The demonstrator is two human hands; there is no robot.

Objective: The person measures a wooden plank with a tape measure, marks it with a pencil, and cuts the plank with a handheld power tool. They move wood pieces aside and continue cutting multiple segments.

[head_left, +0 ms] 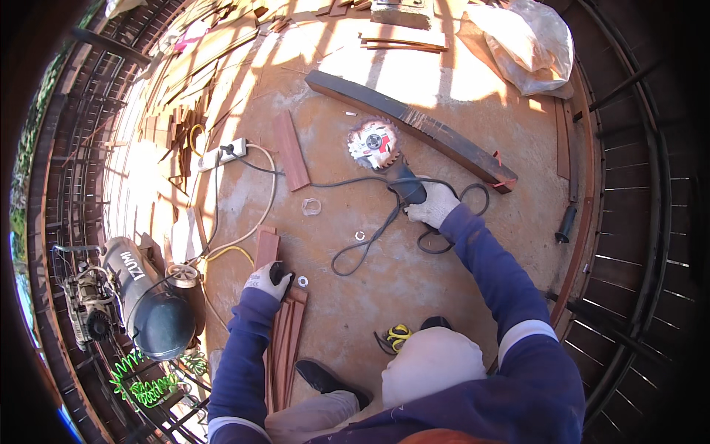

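My right hand [438, 206], in a pale work glove, grips the body of an angle grinder [407, 185]. A toothed circular saw blade [373, 143] is fitted on the grinder's head, lying flat near the floor. My left hand [266, 281], also gloved, is closed at the stack of narrow reddish wood strips [287, 333]. A small black thing shows at its fingers, too unclear to name. Beside that hand lies a metal ring [302, 281], and a second pale ring [360, 236] sits nearer the middle. A short wood board [266, 247] extends just beyond my left hand.
A long dark beam [414, 124] lies diagonally behind the grinder. Its black cord [333, 183] loops across the floor to a power strip [231, 150]. One loose board [291, 152] lies nearby. An air compressor [148, 300] stands left; a yellow-black tape measure [399, 337] lies by my knee.
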